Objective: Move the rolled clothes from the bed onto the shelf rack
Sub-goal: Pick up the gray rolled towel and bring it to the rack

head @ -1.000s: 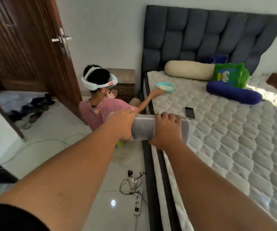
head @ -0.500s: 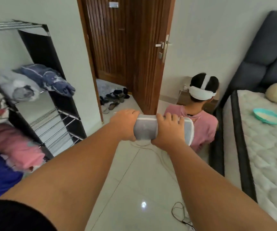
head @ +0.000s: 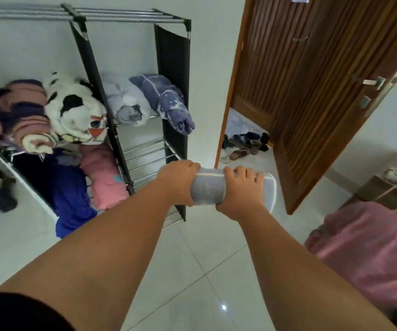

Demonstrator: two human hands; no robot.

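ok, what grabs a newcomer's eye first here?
The left hand and right hand grip a grey roll at centre, held out before the rack. On the rack's left shelves, a black-and-white roll stands out most. An open wooden door fills the upper right.
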